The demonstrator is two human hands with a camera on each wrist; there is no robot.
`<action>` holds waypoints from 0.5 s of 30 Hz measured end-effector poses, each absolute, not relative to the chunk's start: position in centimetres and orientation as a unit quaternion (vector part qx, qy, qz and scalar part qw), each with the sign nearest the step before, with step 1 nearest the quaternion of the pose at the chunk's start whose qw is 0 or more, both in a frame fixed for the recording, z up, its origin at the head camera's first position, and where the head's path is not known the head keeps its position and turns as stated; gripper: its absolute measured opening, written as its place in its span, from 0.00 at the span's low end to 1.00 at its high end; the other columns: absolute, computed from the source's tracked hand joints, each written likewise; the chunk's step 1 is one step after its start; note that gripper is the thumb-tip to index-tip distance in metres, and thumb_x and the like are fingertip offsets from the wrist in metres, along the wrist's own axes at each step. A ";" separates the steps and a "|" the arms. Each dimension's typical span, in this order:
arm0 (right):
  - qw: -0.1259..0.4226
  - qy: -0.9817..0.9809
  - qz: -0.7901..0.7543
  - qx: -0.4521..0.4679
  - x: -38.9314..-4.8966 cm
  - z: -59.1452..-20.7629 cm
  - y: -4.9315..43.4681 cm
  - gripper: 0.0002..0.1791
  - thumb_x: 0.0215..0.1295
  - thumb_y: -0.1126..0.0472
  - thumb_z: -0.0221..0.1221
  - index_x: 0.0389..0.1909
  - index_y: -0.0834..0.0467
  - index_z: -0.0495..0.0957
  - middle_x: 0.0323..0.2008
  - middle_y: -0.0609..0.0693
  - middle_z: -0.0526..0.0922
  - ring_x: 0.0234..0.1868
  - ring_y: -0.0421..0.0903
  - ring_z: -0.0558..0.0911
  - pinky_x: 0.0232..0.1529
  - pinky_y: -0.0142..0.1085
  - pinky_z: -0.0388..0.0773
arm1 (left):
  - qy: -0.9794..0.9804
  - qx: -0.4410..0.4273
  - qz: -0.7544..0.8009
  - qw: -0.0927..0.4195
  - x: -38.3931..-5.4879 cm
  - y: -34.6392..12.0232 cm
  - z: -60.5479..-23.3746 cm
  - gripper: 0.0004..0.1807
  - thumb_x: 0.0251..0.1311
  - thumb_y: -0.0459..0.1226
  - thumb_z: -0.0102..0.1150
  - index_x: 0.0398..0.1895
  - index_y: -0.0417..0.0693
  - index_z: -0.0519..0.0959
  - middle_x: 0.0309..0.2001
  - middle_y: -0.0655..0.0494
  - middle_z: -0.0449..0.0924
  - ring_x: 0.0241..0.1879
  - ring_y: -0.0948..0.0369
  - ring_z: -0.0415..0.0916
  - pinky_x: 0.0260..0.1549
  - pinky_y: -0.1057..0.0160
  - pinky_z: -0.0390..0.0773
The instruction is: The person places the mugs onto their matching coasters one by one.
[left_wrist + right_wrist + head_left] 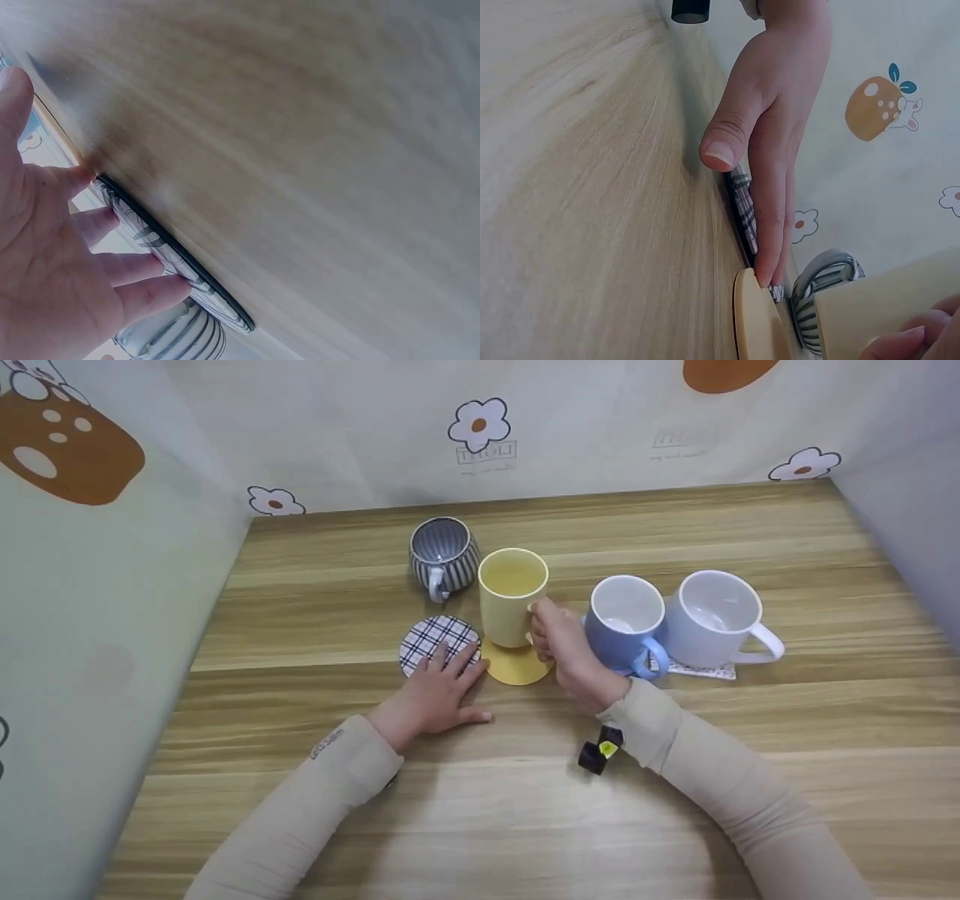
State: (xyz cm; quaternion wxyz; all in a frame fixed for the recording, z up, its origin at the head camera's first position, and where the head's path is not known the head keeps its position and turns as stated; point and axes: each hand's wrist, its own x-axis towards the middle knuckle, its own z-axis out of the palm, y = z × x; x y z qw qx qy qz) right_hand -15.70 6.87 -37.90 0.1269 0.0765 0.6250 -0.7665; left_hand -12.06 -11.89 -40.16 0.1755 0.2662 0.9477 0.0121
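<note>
My right hand [574,652] grips the handle of a tall yellow mug [504,615]. In the right wrist view a small gap shows between the mug's base [825,322] and the round yellow coaster [759,319] below it. Seen from the head, the mug overlaps the back part of that coaster [519,669]. My left hand [435,697] lies with spread, straight fingers on a round plaid coaster [424,637], the little-to-index row reaching over its front half. Its index fingertip is right at the yellow coaster's left edge. The thumb points right, over the wooden table.
Behind the plaid coaster stands a grey-striped mug [459,566], handle toward me. Right of my right hand are a blue mug [615,645] and a wide white mug [701,634], with a patterned coaster [709,669] under the white one. A printed wall covering [375,442] borders the wooden table [525,810].
</note>
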 end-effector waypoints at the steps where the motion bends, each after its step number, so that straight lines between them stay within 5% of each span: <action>1: 0.128 0.625 -0.767 0.076 -15.7 -37.9 6.9 0.23 0.58 0.59 0.45 0.04 0.52 0.54 0.05 0.42 0.54 0.10 0.38 0.52 0.17 0.31 0.47 | 0.948 0.266 0.012 0.175 -12.0 -11.9 -40.2 0.44 0.56 0.65 0.43 0.71 0.50 0.51 0.72 0.47 0.41 0.67 0.35 0.39 0.61 0.37 0.51; 15: 0.135 0.618 -0.772 0.066 -15.3 -38.0 7.0 0.24 0.58 0.60 0.44 0.03 0.52 0.53 0.04 0.41 0.53 0.09 0.37 0.51 0.16 0.31 0.44 | 0.950 0.265 0.020 0.166 -12.0 -12.0 -40.3 0.44 0.56 0.64 0.45 0.70 0.50 0.53 0.72 0.47 0.43 0.67 0.36 0.40 0.60 0.37 0.51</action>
